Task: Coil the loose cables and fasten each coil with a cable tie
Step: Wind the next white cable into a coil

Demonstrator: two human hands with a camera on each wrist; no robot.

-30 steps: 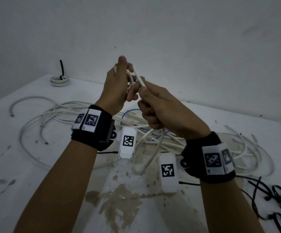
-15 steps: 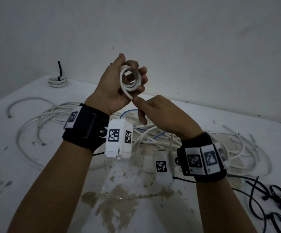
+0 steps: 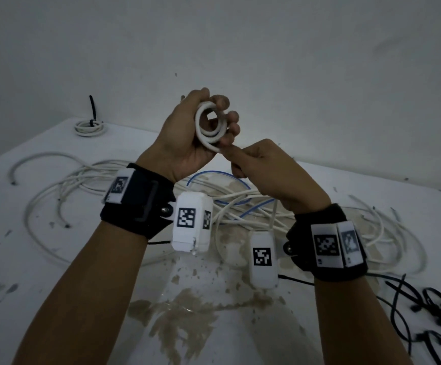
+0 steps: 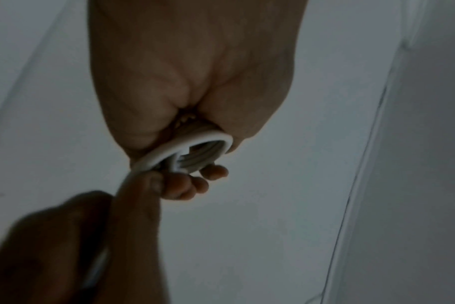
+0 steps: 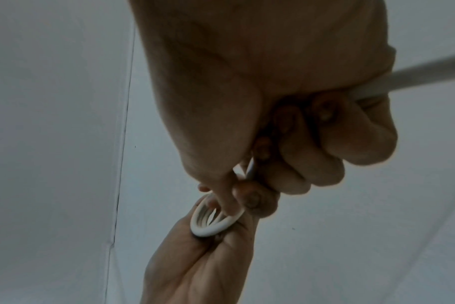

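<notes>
Above tangled loose cables point(image 3: 87, 180) and black ties point(image 3: 430, 309), both hands grip the white coil point(image 3: 210, 125).

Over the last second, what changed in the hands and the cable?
The left hand turned palm-up, showing the white coil it grips. The right hand dropped below the coil, gripping the cable's loose run. The cable pile and tied coil stayed put.

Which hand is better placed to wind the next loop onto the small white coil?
Probably the right hand: it already grips the free cable leading into the white coil. The left hand is occupied holding the coil's loops together.
</notes>
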